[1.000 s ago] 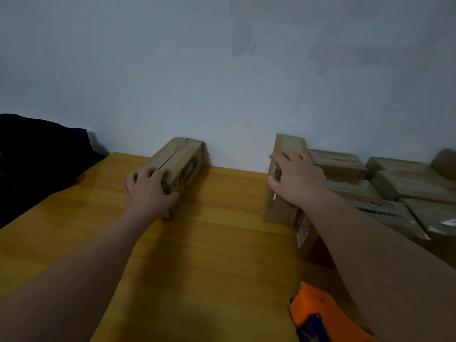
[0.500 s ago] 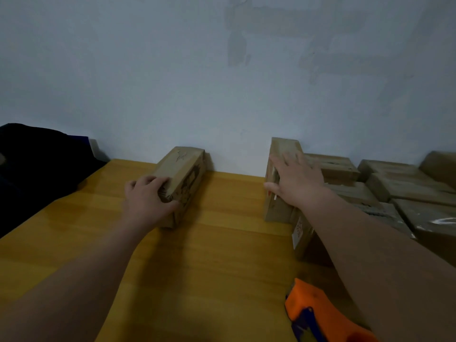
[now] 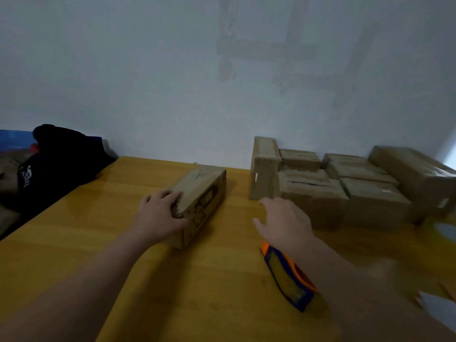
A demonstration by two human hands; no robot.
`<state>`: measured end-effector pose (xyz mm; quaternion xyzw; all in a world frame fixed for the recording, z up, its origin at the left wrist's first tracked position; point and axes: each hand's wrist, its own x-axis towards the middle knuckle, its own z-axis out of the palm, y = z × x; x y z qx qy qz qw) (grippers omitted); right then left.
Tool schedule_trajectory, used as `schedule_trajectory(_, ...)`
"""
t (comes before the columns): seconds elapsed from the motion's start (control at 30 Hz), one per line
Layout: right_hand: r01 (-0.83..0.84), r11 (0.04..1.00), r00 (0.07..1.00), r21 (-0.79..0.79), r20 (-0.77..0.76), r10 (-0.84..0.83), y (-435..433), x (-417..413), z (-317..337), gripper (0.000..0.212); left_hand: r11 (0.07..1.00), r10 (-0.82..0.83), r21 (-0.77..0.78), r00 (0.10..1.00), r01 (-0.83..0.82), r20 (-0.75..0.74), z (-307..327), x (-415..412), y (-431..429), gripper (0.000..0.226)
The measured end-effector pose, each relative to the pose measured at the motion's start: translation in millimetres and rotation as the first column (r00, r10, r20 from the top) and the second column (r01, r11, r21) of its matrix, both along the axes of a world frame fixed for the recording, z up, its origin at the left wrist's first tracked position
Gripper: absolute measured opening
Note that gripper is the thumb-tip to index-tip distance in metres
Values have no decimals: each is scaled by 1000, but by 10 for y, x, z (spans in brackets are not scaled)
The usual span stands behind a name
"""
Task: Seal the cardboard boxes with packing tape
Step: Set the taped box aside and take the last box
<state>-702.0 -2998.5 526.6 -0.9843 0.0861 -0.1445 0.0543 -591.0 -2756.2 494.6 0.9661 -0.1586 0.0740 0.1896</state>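
A dark bag (image 3: 56, 169) lies at ten o'clock, beside the worktop (image 3: 98, 243). Near twelve o'clock a box (image 3: 204, 191) lies flat on the worktop, its far end pointing to one o'clock. The left hand (image 3: 158, 215) grips its near end, fingers curled over the top. At one o'clock the right hand (image 3: 283, 223) hovers with fingers spread, holding nothing. A tape gun (image 3: 288, 277) lies under its wrist. At two o'clock a stack (image 3: 357, 191) of boxes sits by the wall.

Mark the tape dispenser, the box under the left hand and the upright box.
tape dispenser (image 3: 286, 277), head view, yellow side panel.
held box (image 3: 201, 183), head view, top face.
upright box (image 3: 262, 178), head view, near end face.
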Motion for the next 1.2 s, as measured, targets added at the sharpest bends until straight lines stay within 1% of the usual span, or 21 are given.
schedule_trajectory(0.1,115,993,988,-15,-105,-116,-12,-374,-89,38,999,-37,-7,999,36,-32,20,-337,50,83)
schedule_trajectory(0.17,177,984,968,-22,-179,-178,-25,-581,-149,41,997,-74,7,997,74,-29,22,-537,76,83)
schedule_trajectory(0.27,180,984,938,8,-304,-170,-22,-824,-245,47,991,-133,7,991,133,-24,24,-809,101,80)
schedule_trajectory(0.33,140,988,946,58,-304,-116,-23,-948,-299,51,987,-163,12,986,163,-33,27,-957,116,78)
schedule_trajectory(0.37,129,988,957,88,-272,-101,-33,-1001,-309,53,985,-173,15,984,174,-37,27,-1023,123,77)
schedule_trajectory(0.43,146,974,982,172,-146,-121,-78,-1082,-262,48,981,-191,14,980,192,-57,42,-1133,143,77)
schedule_trajectory(0.5,156,928,985,337,12,-170,-144,-1132,-149,39,975,-221,1,970,222,-100,62,-1215,166,77)
schedule_trajectory(0.57,106,869,964,483,165,-209,-214,-1168,15,32,966,-258,-10,957,259,-135,81,-1287,190,76)
schedule_trajectory(0.63,38,843,934,536,281,-221,-280,-1200,198,26,957,-290,-22,946,290,-145,104,-1342,209,74)
schedule_trajectory(0.7,-3,832,903,555,360,-237,-338,-1237,361,16,943,-334,-53,931,329,-151,123,-1382,213,71)
schedule_trajectory(0.73,-32,810,891,586,385,-243,-363,-1262,443,12,933,-360,-73,920,353,-155,133,-1397,211,70)
schedule_trajectory(0.77,-86,765,887,638,399,-232,-377,-1288,518,14,923,-384,-94,909,374,-162,143,-1409,206,69)
schedule_trajectory(0.8,-158,696,893,700,403,-202,-376,-1312,588,24,914,-405,-115,898,390,-172,155,-1418,200,68)
schedule_trajectory(0.87,-282,524,916,804,388,-103,-328,-1340,694,49,896,-440,-171,874,410,-206,176,-1433,190,67)
schedule_trajectory(0.9,-312,462,927,830,372,-43,-298,-1337,718,61,885,-458,-203,861,418,-224,185,-1438,186,67)
schedule_trajectory(0.97,-328,387,942,861,330,65,-238,-1300,719,77,860,-500,-259,828,440,-255,202,-1450,173,67)
schedule_trajectory(1.0,-326,363,945,873,308,109,-203,-1274,706,79,847,-522,-275,811,455,-264,209,-1453,168,66)
schedule_trajectory(1.07,-314,329,946,891,263,189,-146,-1215,660,77,828,-553,-284,788,484,-270,208,-1441,159,66)
schedule_trajectory(1.2,-308,298,925,904,211,317,-37,-1077,511,62,797,-601,-258,752,545,-270,206,-1363,166,67)
